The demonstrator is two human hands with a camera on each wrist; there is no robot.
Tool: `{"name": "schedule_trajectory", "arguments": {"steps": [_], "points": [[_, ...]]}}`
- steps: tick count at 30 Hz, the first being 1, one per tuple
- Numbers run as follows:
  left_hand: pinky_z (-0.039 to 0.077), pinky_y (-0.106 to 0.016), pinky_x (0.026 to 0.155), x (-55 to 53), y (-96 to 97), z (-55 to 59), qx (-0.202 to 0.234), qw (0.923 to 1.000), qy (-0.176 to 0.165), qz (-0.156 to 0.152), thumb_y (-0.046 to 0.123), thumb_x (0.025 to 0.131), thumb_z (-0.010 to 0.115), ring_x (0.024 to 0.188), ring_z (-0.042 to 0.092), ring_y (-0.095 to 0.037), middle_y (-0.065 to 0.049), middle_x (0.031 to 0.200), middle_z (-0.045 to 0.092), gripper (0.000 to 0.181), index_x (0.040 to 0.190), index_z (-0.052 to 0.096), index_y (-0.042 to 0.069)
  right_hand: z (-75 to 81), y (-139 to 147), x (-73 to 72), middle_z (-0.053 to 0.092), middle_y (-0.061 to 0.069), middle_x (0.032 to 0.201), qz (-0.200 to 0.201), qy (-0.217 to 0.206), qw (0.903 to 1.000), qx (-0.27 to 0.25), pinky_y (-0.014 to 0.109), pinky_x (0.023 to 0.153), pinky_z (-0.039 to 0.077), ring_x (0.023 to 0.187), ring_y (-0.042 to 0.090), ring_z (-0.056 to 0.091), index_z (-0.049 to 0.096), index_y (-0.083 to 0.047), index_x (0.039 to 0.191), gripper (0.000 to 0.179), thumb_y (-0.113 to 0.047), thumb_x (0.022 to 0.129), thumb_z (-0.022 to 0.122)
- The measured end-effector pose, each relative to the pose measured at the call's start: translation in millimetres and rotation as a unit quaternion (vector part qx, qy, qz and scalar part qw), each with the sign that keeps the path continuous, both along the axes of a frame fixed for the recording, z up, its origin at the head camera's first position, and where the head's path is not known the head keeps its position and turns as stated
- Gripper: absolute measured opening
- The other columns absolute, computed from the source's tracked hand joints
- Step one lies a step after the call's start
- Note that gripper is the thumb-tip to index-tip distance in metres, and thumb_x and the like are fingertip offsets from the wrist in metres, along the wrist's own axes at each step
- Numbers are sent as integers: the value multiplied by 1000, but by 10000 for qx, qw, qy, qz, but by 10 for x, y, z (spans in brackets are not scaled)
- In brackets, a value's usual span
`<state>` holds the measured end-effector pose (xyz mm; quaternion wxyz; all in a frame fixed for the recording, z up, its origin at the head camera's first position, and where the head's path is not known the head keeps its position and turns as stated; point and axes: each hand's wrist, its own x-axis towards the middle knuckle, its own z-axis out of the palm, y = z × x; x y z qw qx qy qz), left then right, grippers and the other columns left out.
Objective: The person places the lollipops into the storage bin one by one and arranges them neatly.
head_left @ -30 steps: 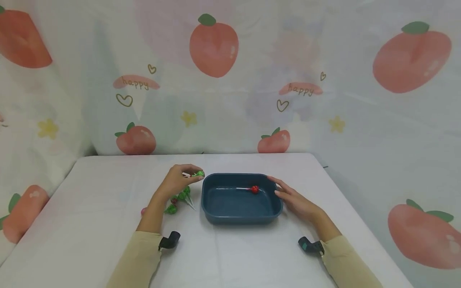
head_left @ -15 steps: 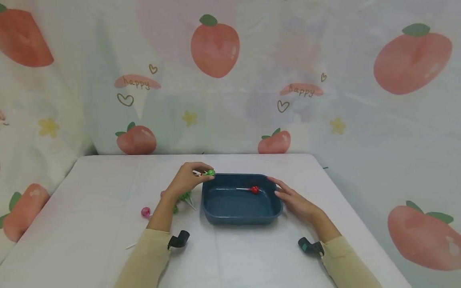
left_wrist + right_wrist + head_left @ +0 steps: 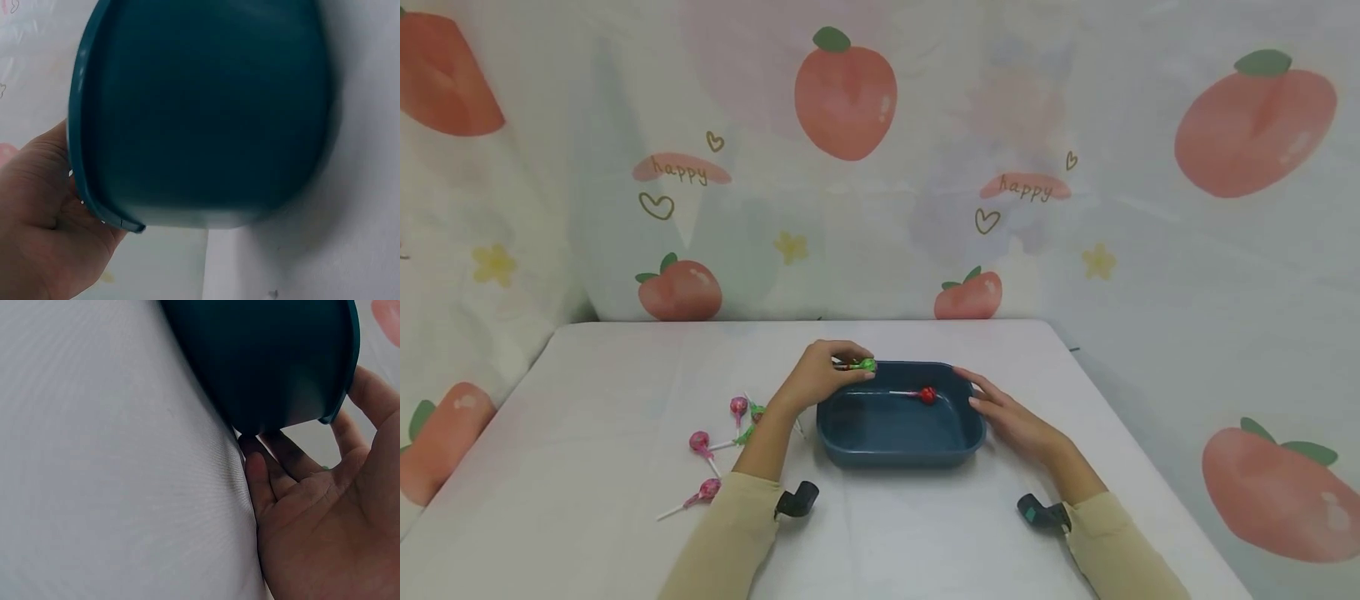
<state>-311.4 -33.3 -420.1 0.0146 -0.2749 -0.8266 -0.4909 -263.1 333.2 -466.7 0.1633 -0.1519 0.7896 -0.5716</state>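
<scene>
My left hand (image 3: 820, 377) pinches a green-wrapped lollipop (image 3: 867, 365) between thumb and fingers, over the back left part of a dark blue rectangular dish (image 3: 901, 457). In the left wrist view the dish wall (image 3: 206, 112) hides the fingertips and the candy. Inside the dish lies a red lollipop (image 3: 928, 395), its white stick pointing left. My right hand (image 3: 1018, 421) rests against the dish's right end. The right wrist view has its fingers (image 3: 287, 456) lying along the outside of the wall and up to the rim.
Left of the dish, pink lollipops (image 3: 699, 440) and green ones (image 3: 744, 435) lie scattered on the white tabletop (image 3: 910, 533), some partly behind my left forearm. A fruit-print cloth (image 3: 880, 233) hangs behind the table.
My left hand has carried the green lollipop rightward, from beside the dish to over its back left part. More pink lollipops show behind the moved forearm. My right hand stays at the dish.
</scene>
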Motion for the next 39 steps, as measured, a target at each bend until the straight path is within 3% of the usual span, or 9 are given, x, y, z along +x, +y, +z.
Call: {"name": "schedule_trajectory", "arguments": {"steps": [13, 23, 39], "points": [[53, -36, 96, 41, 279, -64, -282, 9985, -304, -365, 22, 92, 81, 106, 67, -16, 3, 109, 74, 25, 116, 78, 15, -10, -7, 0, 13, 4, 171, -11, 59, 9999, 105, 68, 116, 3, 156, 33, 1, 29, -35, 163, 55, -34, 111, 47], [53, -34, 91, 4, 462, -72, -272, 9966, -226, -744, 19, 94, 79, 99, 66, -13, 4, 103, 75, 18, 111, 79, 12, -3, 9, 6, 12, 2, 171, -43, 17, 9999, 100, 69, 116, 1, 156, 32, 0, 29, -37, 163, 57, -37, 110, 50], [52, -30, 88, -12, 776, -86, -511, 9941, -358, -888, 19, 92, 82, 93, 65, -11, 6, 98, 74, 21, 111, 80, 11, 0, 4, 0, 11, 5, 171, 57, 29, 10000, -17, 67, 117, 0, 156, 30, -1, 27, -33, 164, 57, -36, 111, 47]]}}
